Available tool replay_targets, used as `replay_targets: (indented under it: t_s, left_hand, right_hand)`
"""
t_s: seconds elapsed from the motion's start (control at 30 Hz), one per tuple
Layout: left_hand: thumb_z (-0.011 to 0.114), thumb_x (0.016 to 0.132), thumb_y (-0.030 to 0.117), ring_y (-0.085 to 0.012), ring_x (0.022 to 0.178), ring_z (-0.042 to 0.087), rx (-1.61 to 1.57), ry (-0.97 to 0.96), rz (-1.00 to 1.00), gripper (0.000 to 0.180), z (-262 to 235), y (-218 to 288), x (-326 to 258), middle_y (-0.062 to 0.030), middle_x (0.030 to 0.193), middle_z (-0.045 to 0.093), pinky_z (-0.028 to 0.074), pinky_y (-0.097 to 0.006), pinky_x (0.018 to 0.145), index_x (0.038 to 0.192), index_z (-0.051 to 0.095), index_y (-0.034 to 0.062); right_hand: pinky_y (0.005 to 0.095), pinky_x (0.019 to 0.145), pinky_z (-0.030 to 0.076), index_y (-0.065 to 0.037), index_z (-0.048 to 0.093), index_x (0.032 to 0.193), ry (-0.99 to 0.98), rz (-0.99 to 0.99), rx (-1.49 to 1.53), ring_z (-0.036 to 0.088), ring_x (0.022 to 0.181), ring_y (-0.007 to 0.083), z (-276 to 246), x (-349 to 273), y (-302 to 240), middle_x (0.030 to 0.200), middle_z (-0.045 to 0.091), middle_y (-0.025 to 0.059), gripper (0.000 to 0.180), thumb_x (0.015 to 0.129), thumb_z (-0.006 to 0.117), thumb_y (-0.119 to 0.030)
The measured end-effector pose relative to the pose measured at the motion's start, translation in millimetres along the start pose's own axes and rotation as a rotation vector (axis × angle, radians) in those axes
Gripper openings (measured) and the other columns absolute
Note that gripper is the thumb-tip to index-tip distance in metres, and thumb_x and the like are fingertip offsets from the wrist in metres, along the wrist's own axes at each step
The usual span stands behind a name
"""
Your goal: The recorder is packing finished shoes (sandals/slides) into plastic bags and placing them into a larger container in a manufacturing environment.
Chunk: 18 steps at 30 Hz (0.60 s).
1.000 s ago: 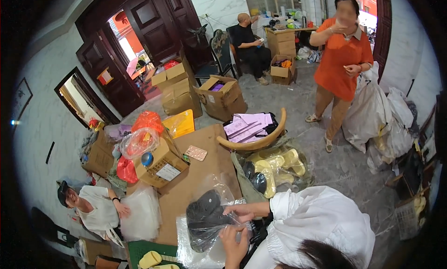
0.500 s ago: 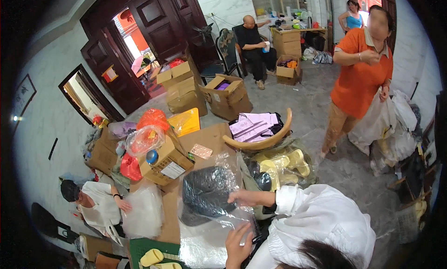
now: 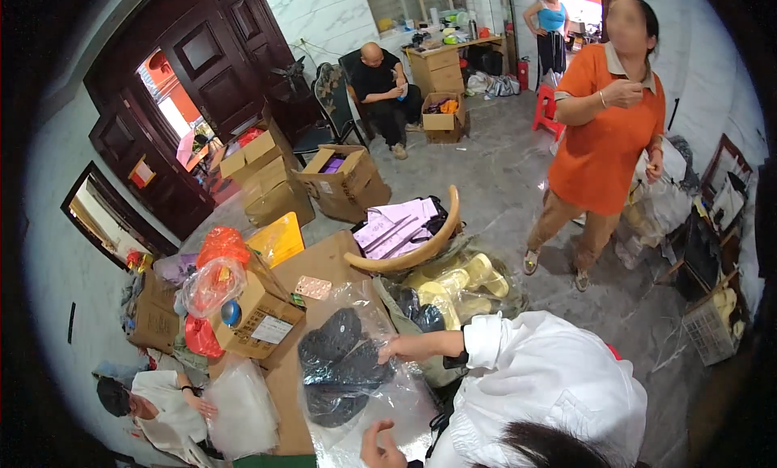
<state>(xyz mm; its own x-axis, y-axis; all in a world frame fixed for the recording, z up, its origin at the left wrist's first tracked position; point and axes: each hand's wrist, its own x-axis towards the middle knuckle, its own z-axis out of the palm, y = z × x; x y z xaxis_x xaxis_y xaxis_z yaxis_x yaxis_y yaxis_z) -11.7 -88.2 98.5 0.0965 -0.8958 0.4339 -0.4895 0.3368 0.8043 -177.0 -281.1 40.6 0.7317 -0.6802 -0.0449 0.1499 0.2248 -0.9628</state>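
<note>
Dark slippers (image 3: 336,395) lie inside a clear plastic bag (image 3: 396,419) on the cardboard-covered table. My right hand (image 3: 396,349) reaches in from the right and is closed on the bag's plastic beside the slippers. Near the bottom of the view, my left hand (image 3: 380,446) is open at the bag's near end, fingers apart. Beyond the bag, a pink phone-like item (image 3: 313,287) rests on the cardboard (image 3: 332,253).
Yellow slippers (image 3: 477,278) in plastic and a curved wooden chair back (image 3: 421,253) with folded lilac bags (image 3: 401,229) stand right of the table. A carton (image 3: 259,314) and stacked clear bags (image 3: 243,411) are left. A person in orange (image 3: 603,128) stands beyond; others sit nearby.
The view has shifted, so the room sits further left. The slippers' outlines now show separately through the plastic. My left hand has moved lower, toward the bag's near end; my right hand keeps its grip.
</note>
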Motion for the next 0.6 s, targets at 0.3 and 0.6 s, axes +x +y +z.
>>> replay_targets:
  t_s: [0.3, 0.6]
  left_hand:
    - [0.043, 0.091, 0.014, -0.0196, 0.069, 0.053, 0.051, 0.396, -0.39, 0.024, -29, 4, -6, -0.0111, 0.077, 0.06, 0.043, -0.032, 0.066, 0.102, 0.056, -0.0023]
    - [0.029, 0.092, 0.043, -0.0191, 0.06, 0.044, -0.158, 0.621, -0.541, 0.049, -16, -70, -7, -0.0103, 0.075, 0.051, 0.04, -0.029, 0.059, 0.095, 0.047, -0.002]
  right_hand:
    - [0.023, 0.072, 0.037, -0.006, 0.021, 0.135, -0.137, 0.245, -0.005, 0.044, 0.083, 0.0099, 14, -6, -7, 0.097, 0.047, 0.0019, 0.075, 0.071, 0.057, -0.02]
    - [0.0229, 0.048, 0.041, -0.012, 0.043, 0.115, 0.098, 0.223, 0.038, 0.046, 0.059, 0.0089, 28, -10, -34, 0.073, 0.048, 0.0, 0.048, 0.069, 0.057, -0.02]
